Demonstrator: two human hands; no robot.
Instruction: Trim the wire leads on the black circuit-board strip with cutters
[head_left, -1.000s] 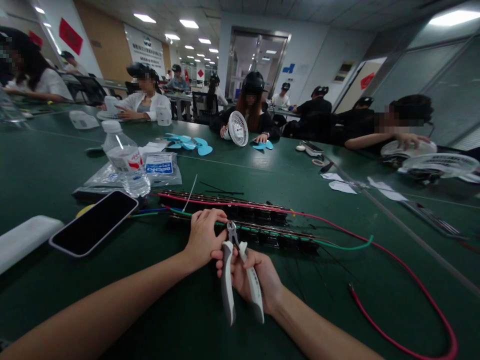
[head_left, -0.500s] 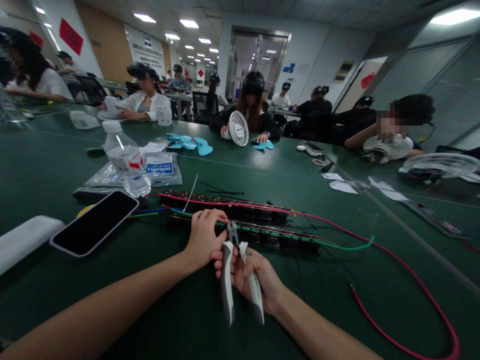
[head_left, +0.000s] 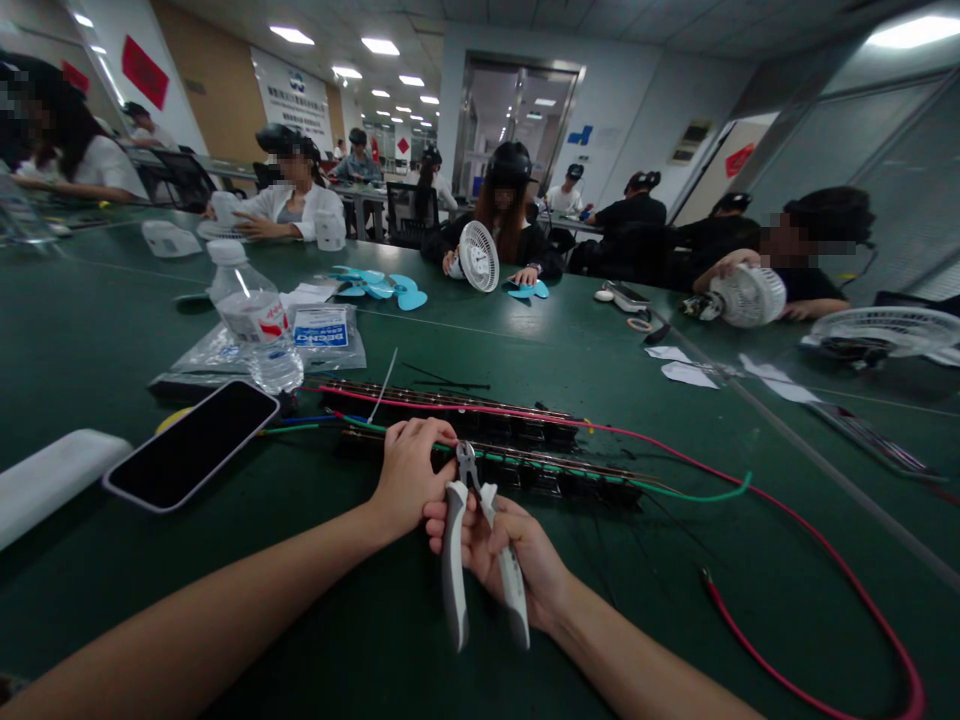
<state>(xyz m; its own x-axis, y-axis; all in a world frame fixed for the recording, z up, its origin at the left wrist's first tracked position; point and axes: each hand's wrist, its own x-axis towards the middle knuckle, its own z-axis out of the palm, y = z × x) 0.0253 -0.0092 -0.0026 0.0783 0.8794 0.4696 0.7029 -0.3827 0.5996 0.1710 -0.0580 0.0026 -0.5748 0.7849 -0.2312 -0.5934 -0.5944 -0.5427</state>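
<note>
My left hand (head_left: 409,472) is curled over the near black terminal strip (head_left: 547,472), fingers pinched on the green wire (head_left: 675,492) that runs along it. My right hand (head_left: 514,555) grips white-handled cutting pliers (head_left: 480,545); their jaws point up at the strip just right of my left fingers. A second black strip (head_left: 450,405) lies behind, with a red wire (head_left: 787,520) running along it and looping off to the right.
A black phone (head_left: 191,443) and a white flat object (head_left: 45,480) lie at the left. A water bottle (head_left: 251,320) and plastic bags (head_left: 322,335) stand behind. Other people across the green table (head_left: 525,340) handle small white fans (head_left: 478,256) and blue fan blades (head_left: 390,288).
My hands and the pliers have barely moved. The person at the far right has lifted a white fan and turned it sideways.
</note>
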